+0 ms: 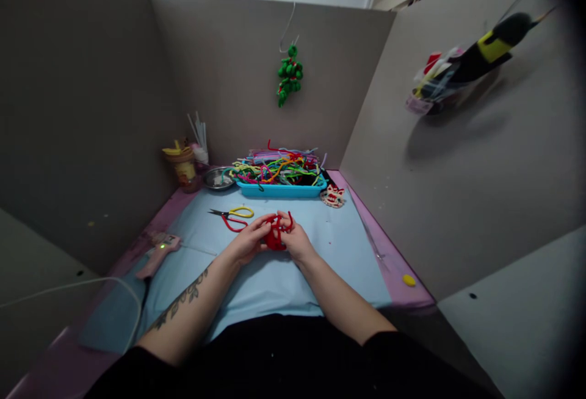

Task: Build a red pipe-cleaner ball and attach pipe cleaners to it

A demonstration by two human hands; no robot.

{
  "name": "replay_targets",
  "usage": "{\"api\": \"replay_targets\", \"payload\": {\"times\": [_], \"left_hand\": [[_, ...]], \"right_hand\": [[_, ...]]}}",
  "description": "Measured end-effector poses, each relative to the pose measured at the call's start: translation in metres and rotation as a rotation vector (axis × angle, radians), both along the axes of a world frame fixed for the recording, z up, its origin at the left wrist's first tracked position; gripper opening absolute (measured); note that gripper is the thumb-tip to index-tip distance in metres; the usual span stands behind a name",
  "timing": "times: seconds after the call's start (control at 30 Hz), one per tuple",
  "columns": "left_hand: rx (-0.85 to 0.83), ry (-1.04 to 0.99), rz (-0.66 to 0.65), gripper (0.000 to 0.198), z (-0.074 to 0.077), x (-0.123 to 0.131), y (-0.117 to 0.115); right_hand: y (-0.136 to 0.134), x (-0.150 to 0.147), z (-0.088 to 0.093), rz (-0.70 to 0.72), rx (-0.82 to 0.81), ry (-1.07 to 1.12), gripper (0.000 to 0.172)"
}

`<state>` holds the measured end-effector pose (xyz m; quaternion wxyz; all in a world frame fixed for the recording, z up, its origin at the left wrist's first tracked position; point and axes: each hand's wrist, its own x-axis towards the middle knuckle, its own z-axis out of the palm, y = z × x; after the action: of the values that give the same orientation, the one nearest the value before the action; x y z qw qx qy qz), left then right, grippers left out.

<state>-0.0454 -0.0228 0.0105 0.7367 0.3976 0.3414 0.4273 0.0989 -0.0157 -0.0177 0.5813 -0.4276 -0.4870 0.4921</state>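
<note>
A red pipe-cleaner piece (275,239) is held between my two hands above the blue cloth (297,292), a loose end curling up at its right. My left hand (251,240) grips it from the left with closed fingers. From the other side my right hand (296,241) pinches it; some fingertips are hidden behind the red loops. Just left of the hands lie scissors (232,215) with one yellow and one red handle, blades apart and pointing left.
Behind the hands stands a blue tray (284,191) of colourful pipe cleaners, with a metal dish (218,178) and pot (185,170) to its left. A pink glue gun (160,254) lies left. A beaded-looking face piece (332,196), tweezers (373,237) and yellow lump (409,280) are right. Grey partitions surround the table.
</note>
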Motion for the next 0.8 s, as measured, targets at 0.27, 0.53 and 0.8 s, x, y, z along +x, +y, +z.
{"api": "replay_targets", "payload": {"times": [0.27,0.53,0.8], "left_hand": [[0.006,-0.044,-0.018,0.041,0.000,-0.002,0.001],[0.154,0.035,0.043,0.043,0.004,-0.001,-0.001],[0.265,0.001,-0.066,0.067,-0.003,-0.001,0.000]], "right_hand": [[-0.002,0.002,0.006,0.057,-0.003,0.075,0.017],[-0.006,0.002,0.010,0.087,-0.012,0.121,0.020],[-0.009,0.002,0.013,0.046,0.119,0.000,0.018]]}}
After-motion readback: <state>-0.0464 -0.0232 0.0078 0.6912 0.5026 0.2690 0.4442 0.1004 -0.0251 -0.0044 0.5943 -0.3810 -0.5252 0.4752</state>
